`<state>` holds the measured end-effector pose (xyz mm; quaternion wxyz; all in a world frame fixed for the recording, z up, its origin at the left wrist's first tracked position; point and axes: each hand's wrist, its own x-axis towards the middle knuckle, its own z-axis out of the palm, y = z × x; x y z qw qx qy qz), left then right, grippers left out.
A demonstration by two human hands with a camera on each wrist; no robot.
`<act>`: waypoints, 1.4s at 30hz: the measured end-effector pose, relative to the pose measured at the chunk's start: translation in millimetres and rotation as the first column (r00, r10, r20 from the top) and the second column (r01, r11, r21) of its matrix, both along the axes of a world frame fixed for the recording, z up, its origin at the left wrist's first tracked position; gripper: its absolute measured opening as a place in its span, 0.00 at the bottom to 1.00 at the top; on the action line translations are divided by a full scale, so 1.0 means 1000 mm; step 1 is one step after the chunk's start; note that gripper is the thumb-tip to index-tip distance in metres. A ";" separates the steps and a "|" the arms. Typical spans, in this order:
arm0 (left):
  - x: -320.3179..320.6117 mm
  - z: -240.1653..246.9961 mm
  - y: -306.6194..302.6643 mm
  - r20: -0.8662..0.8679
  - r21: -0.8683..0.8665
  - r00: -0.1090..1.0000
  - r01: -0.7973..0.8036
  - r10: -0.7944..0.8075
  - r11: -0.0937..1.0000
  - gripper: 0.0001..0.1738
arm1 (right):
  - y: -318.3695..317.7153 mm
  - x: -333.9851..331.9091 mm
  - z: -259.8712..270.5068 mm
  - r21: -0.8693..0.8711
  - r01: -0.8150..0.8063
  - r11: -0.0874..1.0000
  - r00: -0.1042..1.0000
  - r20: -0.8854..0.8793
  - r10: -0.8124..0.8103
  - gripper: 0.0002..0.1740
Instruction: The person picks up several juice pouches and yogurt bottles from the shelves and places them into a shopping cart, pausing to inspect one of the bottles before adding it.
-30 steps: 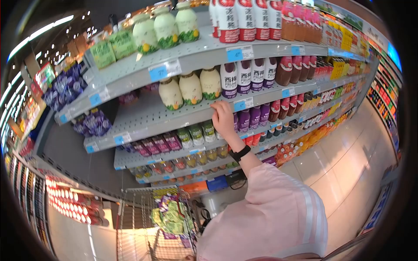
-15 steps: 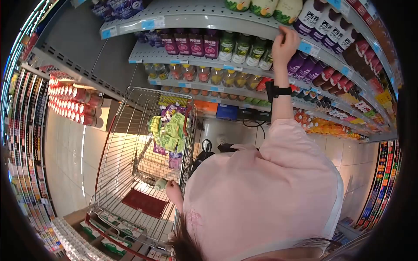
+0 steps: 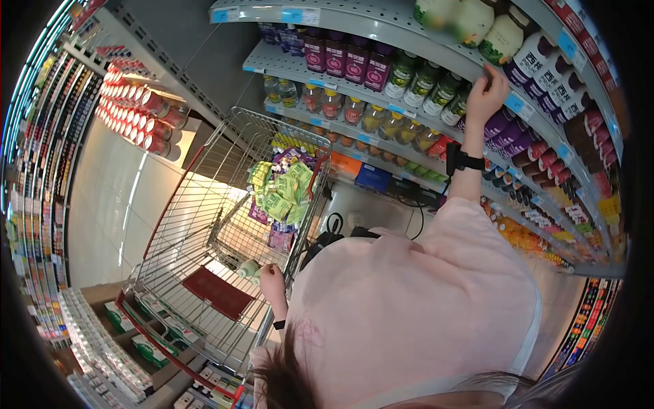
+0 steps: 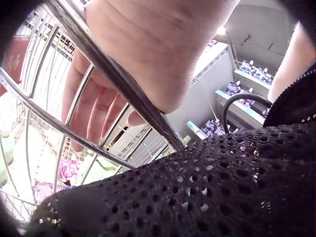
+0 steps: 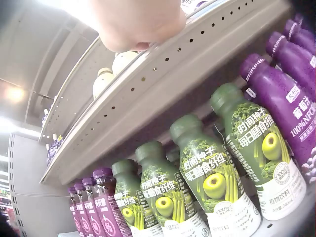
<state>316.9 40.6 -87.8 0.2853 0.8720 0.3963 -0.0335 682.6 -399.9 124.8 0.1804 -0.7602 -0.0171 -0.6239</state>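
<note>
My right hand [image 3: 487,95] touches the front edge of a grey shelf [image 3: 381,31], its fingers loosely bent and nothing held. Just above it in the head view stands a cream-coloured bottle [image 3: 504,41] with a leafy green base. The right wrist view shows this hand [image 5: 140,22] over the shelf lip, with green-capped juice bottles [image 5: 215,180] below. My left hand [image 3: 272,283] hangs over the side of a wire shopping cart [image 3: 167,225], beside pale green bottles [image 3: 248,268]. In the left wrist view, its relaxed fingers [image 4: 101,111] droop behind the cart's metal bars.
Green pouches [image 3: 286,194] and purple packs [image 3: 281,238] lie at the cart's far end. Purple bottles [image 3: 357,61] and clear-bodied drinks [image 3: 354,109] fill lower shelves. Stacked red-and-white cans [image 3: 146,123] stand left of the cart, with boxed cartons [image 3: 102,341] nearer.
The head view has tipped downward, bringing the cart and my left hand into sight. My right hand stays at the shelf edge beneath the cream bottles.
</note>
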 end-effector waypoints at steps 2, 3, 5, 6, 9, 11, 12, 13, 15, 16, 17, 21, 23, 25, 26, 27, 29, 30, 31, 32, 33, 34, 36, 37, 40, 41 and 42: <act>0.002 0.003 0.001 -0.013 -0.015 1.000 0.019 -0.019 1.000 0.18 | 0.001 0.001 0.000 0.032 0.000 0.999 1.000 0.000 0.000 0.13; 0.003 0.004 -0.001 -0.004 -0.021 1.000 0.026 -0.026 0.999 0.18 | 0.000 0.001 -0.001 0.026 0.011 1.000 1.000 -0.009 -0.011 0.13; 0.003 0.013 -0.004 0.016 -0.032 0.999 0.039 -0.038 0.999 0.19 | 0.000 0.002 -0.001 0.015 0.031 0.999 0.999 -0.025 -0.031 0.12; -0.001 0.005 -0.002 0.021 -0.025 0.997 0.068 -0.067 0.997 0.22 | 0.002 0.003 -0.002 0.079 0.022 0.997 0.999 -0.042 -0.019 0.13; -0.001 0.019 -0.007 0.029 -0.078 0.994 0.108 -0.106 0.991 0.24 | 0.009 0.002 0.000 0.047 0.045 0.998 0.999 0.011 -0.045 0.13; -0.001 0.019 -0.006 0.016 -0.065 0.993 0.122 -0.121 0.990 0.26 | 0.021 -0.001 -0.006 0.031 0.009 0.999 0.999 0.037 -0.010 0.13; -0.001 0.019 -0.005 0.015 -0.059 0.992 0.127 -0.126 0.990 0.26 | 0.028 -0.003 -0.015 -0.022 0.001 1.000 0.999 0.047 0.000 0.13; -0.002 0.018 -0.005 0.015 -0.053 0.991 0.132 -0.131 0.990 0.26 | 0.037 -0.004 -0.025 -0.075 -0.005 0.997 0.998 0.057 0.009 0.13; -0.001 0.015 -0.004 0.022 -0.080 0.994 0.110 -0.108 0.991 0.27 | 0.059 -0.003 -0.043 -0.274 -0.334 0.902 0.940 -0.165 0.298 0.14; -0.001 0.012 -0.003 0.020 -0.086 0.995 0.102 -0.101 0.991 0.27 | 0.080 -0.003 -0.040 -0.319 -0.416 0.852 0.903 -0.259 0.343 0.14; -0.002 0.011 -0.003 0.014 -0.091 0.995 0.096 -0.095 0.991 0.28 | 0.101 -0.003 -0.038 -0.352 -0.496 0.794 0.856 -0.354 0.377 0.15; -0.004 0.011 0.000 0.041 -0.113 0.993 0.114 -0.110 0.987 0.28 | 0.145 0.033 -0.027 -0.436 -0.446 0.782 0.865 -0.437 0.249 0.21; -0.004 0.011 0.000 0.042 -0.102 0.992 0.124 -0.120 0.987 0.28 | 0.153 0.052 -0.020 -0.481 -0.363 0.798 0.875 -0.471 0.114 0.24; -0.005 0.010 0.000 0.039 -0.082 0.991 0.127 -0.124 0.988 0.28 | 0.155 0.072 -0.024 -0.548 -0.277 0.789 0.861 -0.506 -0.049 0.27; -0.005 0.009 0.000 0.036 -0.066 0.992 0.125 -0.123 0.990 0.27 | 0.154 0.081 -0.026 -0.501 -0.287 0.816 0.782 -0.614 -0.103 0.30; -0.004 0.008 -0.001 0.035 -0.051 0.992 0.121 -0.119 0.991 0.27 | 0.152 0.089 -0.025 -0.491 -0.291 0.821 0.741 -0.659 -0.132 0.30; -0.004 0.011 -0.002 0.028 -0.038 0.993 0.114 -0.113 0.993 0.28 | 0.148 0.103 -0.022 -0.473 -0.301 0.828 0.650 -0.737 -0.185 0.32; -0.003 0.013 -0.003 0.022 -0.033 0.994 0.108 -0.108 0.994 0.28 | 0.142 0.116 -0.030 -0.499 -0.322 0.805 0.671 -0.720 -0.177 0.34; -0.003 0.015 -0.003 0.014 -0.028 0.994 0.105 -0.105 0.994 0.28 | 0.138 0.123 -0.030 -0.505 -0.360 0.785 0.689 -0.711 -0.142 0.34; -0.004 0.015 -0.003 0.023 -0.037 0.994 0.108 -0.107 0.993 0.29 | 0.135 0.129 -0.030 -0.510 -0.394 0.765 0.702 -0.704 -0.107 0.35; -0.004 0.016 -0.003 0.018 -0.049 0.994 0.105 -0.104 0.993 0.30 | 0.131 0.133 -0.032 -0.515 -0.425 0.745 0.713 -0.697 -0.075 0.35; -0.002 0.019 -0.004 0.014 -0.061 0.995 0.104 -0.103 0.993 0.31 | 0.130 0.134 -0.028 -0.497 -0.441 0.748 0.698 -0.713 -0.063 0.37; -0.001 0.022 -0.003 0.009 -0.076 0.995 0.101 -0.101 0.992 0.32 | 0.128 0.143 -0.032 -0.435 -0.490 0.755 0.675 -0.737 0.013 0.38; -0.001 0.021 -0.003 0.009 -0.081 0.995 0.102 -0.102 0.991 0.32 | 0.127 0.148 -0.034 -0.403 -0.513 0.758 0.662 -0.748 0.051 0.38; -0.002 0.020 -0.002 0.006 -0.094 0.994 0.106 -0.106 0.990 0.31 | 0.122 0.157 -0.034 -0.398 -0.543 0.739 0.628 -0.777 0.044 0.40; -0.002 0.020 -0.002 0.005 -0.097 0.994 0.108 -0.108 0.989 0.31 | 0.121 0.157 -0.031 -0.404 -0.549 0.732 0.618 -0.786 0.030 0.40; -0.002 0.020 -0.001 0.009 -0.094 0.994 0.110 -0.110 0.989 0.31 | 0.117 0.163 -0.034 -0.415 -0.562 0.716 0.616 -0.787 0.027 0.40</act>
